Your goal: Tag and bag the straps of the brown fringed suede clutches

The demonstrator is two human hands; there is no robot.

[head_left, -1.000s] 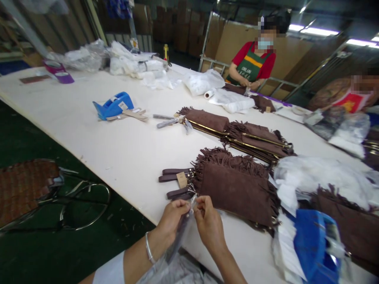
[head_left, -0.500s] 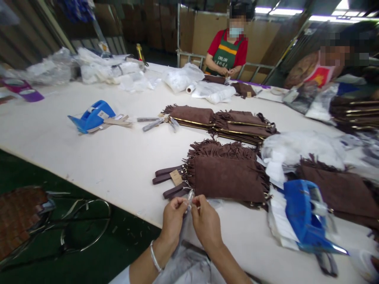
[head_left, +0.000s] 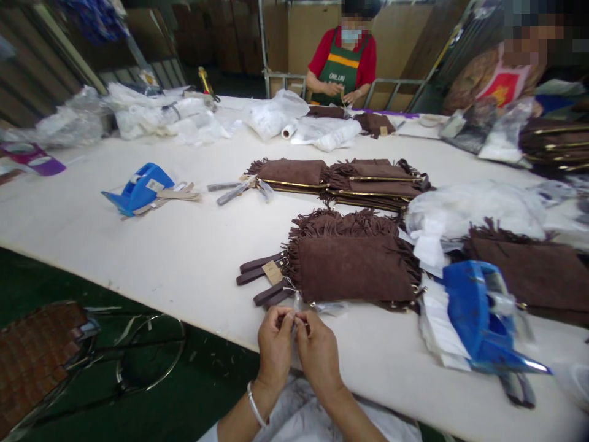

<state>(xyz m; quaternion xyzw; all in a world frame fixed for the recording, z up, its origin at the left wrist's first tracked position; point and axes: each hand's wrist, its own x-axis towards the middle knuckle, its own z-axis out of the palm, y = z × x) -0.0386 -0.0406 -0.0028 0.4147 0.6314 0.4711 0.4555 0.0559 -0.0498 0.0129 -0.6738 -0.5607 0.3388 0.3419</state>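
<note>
At the table's front edge my left hand (head_left: 275,341) and my right hand (head_left: 317,353) meet, thumbs and fingertips pinched together. A bit of clear plastic film (head_left: 298,301) sticks up from between them; the rest of what they grip is hidden. Just beyond lies a brown fringed suede bag (head_left: 354,270), on top of other fringed bags. Its dark wrist straps (head_left: 260,268) point left, with a tan paper tag (head_left: 272,272) among them. More clear film (head_left: 332,308) shows along the bag's front edge.
A blue tape dispenser (head_left: 478,319) stands at right beside another brown bag (head_left: 529,276); a second blue dispenser (head_left: 142,187) sits at left. Gold-edged bags (head_left: 294,172) lie behind. Plastic bags (head_left: 276,113) line the far side, where two people work. A stool (head_left: 41,362) stands at lower left.
My fingertips have drawn closer together, covering more of the plastic film. The camera view has shifted slightly. Across the table, the hands of the person in the green apron have moved apart.
</note>
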